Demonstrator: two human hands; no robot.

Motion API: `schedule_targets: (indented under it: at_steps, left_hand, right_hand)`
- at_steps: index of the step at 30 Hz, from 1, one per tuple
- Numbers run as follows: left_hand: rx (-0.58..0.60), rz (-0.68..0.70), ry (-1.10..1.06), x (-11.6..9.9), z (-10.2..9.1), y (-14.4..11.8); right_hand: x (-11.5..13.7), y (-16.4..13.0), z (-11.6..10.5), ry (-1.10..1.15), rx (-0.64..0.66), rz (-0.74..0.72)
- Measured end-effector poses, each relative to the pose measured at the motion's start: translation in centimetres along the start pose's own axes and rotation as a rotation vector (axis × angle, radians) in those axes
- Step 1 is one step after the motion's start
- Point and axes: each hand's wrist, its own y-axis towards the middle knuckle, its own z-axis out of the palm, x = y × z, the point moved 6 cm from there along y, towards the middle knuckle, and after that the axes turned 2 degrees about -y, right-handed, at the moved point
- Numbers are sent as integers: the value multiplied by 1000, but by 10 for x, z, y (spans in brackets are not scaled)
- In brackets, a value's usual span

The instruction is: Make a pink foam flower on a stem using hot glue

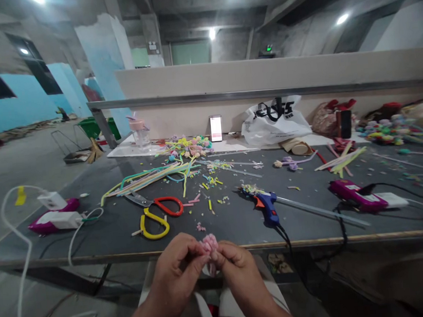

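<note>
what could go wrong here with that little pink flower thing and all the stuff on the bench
1. The pink flower piece is pinched between the left hand and right hand past the table edge; a slipped grip would likely drop it to the floor.
2. The blue glue gun lies close by with its cord trailing over the edge; a snag could drag it off.
3. The scissors lie near the hands, so a careless reach may meet the blades.

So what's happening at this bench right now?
A person holds a small pink fuzzy piece between the fingertips of both hands, left hand and right hand, at the near edge of the grey table. On the table lie two scissors, a blue glue gun and scattered coloured stems.
</note>
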Motion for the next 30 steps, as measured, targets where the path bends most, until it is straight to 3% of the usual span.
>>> schedule_targets:
  at_steps: [10,18,24,26,30]
  left_hand:
    - [6,107,71,-10,0,-3]
    - [30,143,66,-12,3,-4]
    - [-169,159,153,-13,-18,-12]
    - [-219,193,206,-16,-22,-14]
    - [-206,295,216,-22,-18,-16]
  right_hand:
    - [3,-1,0,-50,-5,-73]
    - [1,-2,-1,-10,-25,-16]
    - [-5,-5,6,221,78,107]
    - [-5,-6,4,203,67,87]
    - [2,-6,3,74,85,-56]
